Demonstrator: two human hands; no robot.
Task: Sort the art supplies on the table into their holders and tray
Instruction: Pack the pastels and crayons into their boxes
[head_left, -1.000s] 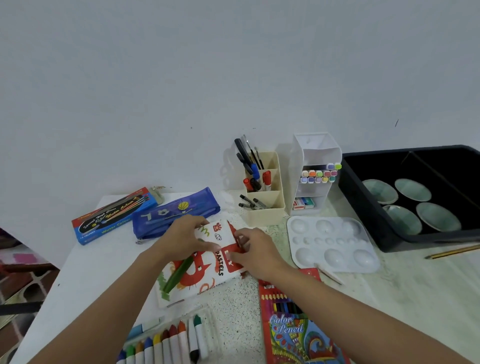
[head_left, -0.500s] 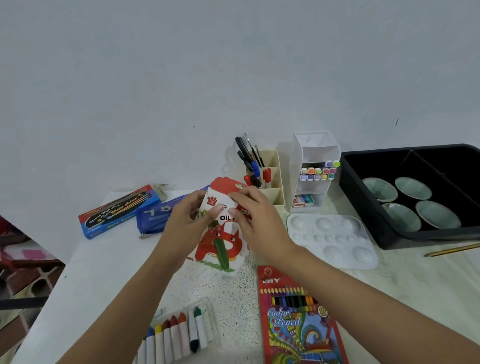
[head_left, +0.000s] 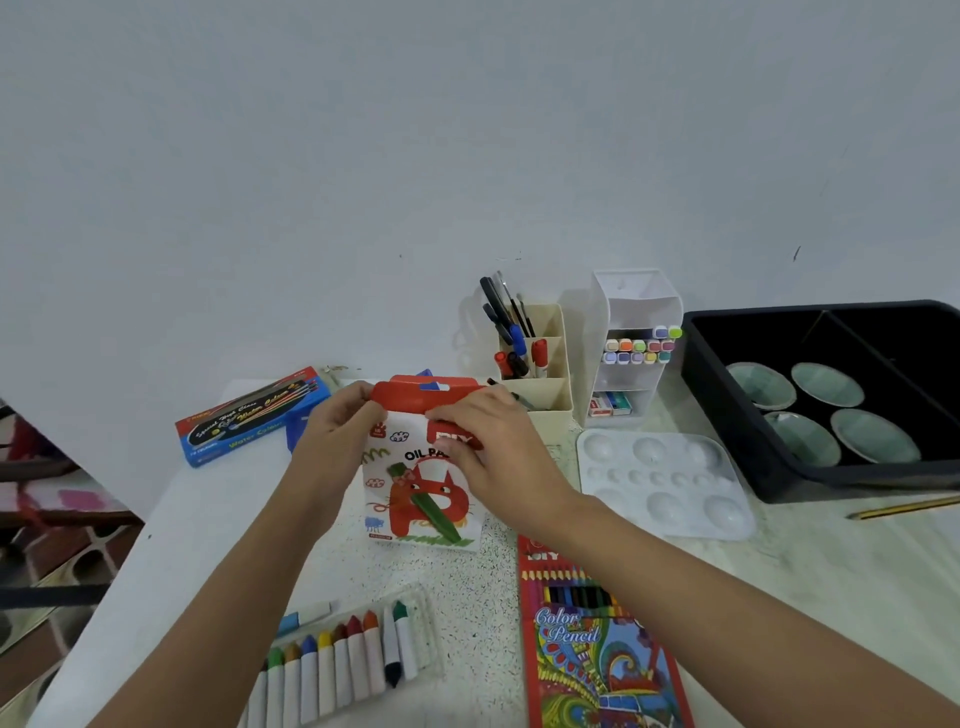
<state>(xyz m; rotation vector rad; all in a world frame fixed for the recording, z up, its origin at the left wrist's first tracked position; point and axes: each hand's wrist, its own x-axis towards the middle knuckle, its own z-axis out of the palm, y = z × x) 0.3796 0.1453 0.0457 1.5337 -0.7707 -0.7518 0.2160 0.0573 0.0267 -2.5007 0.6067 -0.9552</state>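
1. Oil-pastel box (head_left: 421, 499) of white printed cardboard, flat and rectangular, with a red cat drawn on its face, stands upright on its lower edge at the middle of the speckled pale bench (head_left: 831, 571).
2. Its glossy red top flap (head_left: 415, 397) is folded over the top.
3. The left hand (head_left: 337, 431) has its grip on the flap's left end, fingers curled behind and thumb in front.
4. The right hand (head_left: 493, 452) pinches the flap's right end, its fingers spread over the box's upper right face.
5. Nearer the person, waxy paper-wrapped pastel sticks (head_left: 343, 660) lie side by side in a clear plastic insert (head_left: 426, 618).
6. A long red cardboard colour-pencil pack (head_left: 587, 639) lies flat just right of them.
7. Behind the box stand a cream plastic pen holder (head_left: 545, 364) and a white tiered marker holder (head_left: 636, 312).
8. A white moulded palette (head_left: 660, 478) with round wells lies right of the box.
9. A black plastic tray (head_left: 724, 410) at far right holds four pale green round dishes (head_left: 826, 384).
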